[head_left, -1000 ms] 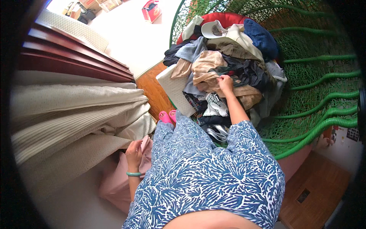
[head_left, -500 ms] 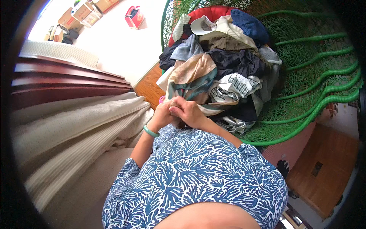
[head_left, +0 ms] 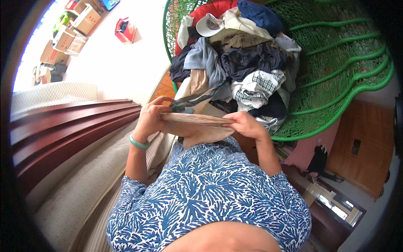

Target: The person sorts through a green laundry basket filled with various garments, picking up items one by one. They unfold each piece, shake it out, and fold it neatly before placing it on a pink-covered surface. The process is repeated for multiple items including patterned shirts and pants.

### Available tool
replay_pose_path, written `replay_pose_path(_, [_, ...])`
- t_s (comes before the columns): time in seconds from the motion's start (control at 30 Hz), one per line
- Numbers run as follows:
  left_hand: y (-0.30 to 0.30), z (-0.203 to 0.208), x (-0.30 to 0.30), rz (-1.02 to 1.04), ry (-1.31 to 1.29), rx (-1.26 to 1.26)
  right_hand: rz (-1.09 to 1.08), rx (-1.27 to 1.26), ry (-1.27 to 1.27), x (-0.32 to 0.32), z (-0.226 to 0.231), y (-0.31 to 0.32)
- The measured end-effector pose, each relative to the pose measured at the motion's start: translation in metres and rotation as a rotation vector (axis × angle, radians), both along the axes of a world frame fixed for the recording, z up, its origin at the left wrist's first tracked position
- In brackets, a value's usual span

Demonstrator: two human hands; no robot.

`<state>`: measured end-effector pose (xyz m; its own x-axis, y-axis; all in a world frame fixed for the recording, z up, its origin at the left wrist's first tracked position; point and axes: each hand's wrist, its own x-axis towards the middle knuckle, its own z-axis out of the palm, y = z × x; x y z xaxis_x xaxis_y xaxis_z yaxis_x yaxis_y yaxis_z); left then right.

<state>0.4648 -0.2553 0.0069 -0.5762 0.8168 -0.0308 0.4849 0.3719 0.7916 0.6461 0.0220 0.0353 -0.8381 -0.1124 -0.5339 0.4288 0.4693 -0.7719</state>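
Stretched between my two hands, in front of my chest, is a beige and teal cloth [head_left: 197, 131], with its upper edge pulled nearly straight. Its teal part trails forward onto the pile; whether it is a scarf or a garment I cannot tell. My left hand [head_left: 152, 118], with a pale green bangle on the wrist, grips one end. At the other end my right hand [head_left: 247, 125] pinches the edge between thumb and fingers. Just beyond lies a heap of clothes: a grey-blue garment [head_left: 205, 61], a dark garment [head_left: 247, 63], a white garment with checked parts [head_left: 256, 90] and a white cap [head_left: 208, 26].
The heap rests in a large green netted frame [head_left: 331, 98] with thick curved bars. A dark red wooden rail [head_left: 75, 122] and cream fabric [head_left: 79, 197] are on my left. A red box [head_left: 126, 31] and several cardboard boxes [head_left: 65, 38] stand on the far-left floor.
My hands, close together before, have moved apart, pulling the cloth's edge out between them. Most of the cloth has come off the pile toward me. The view has shifted slightly.
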Motion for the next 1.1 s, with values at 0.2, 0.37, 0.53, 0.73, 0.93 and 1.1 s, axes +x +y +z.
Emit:
replay_pose_path(0.2, [0.037,-0.018,-0.025,0.003,-0.014,0.148,-0.370,0.471,0.340,0.033,0.076,0.075])
replay_pose_path(0.37, [0.120,0.008,-0.074,-0.260,0.231,0.272,-0.681,0.816,0.491,0.023,0.141,0.148])
replay_pose_path(0.53, [0.195,0.062,-0.103,-0.045,0.489,0.523,-0.826,1.170,0.787,0.045,0.200,0.175])
replay_pose_path(0.73, [0.248,0.040,-0.094,-0.073,0.571,0.289,-0.674,1.057,0.492,0.075,0.180,0.148])
replay_pose_path(0.93, [0.258,0.039,0.042,-0.642,0.185,0.751,-0.424,0.713,0.358,0.040,0.100,0.077])
replay_pose_path(1.1, [0.230,0.023,0.073,-0.574,-0.122,0.389,-0.499,0.501,0.426,0.033,0.080,0.048])
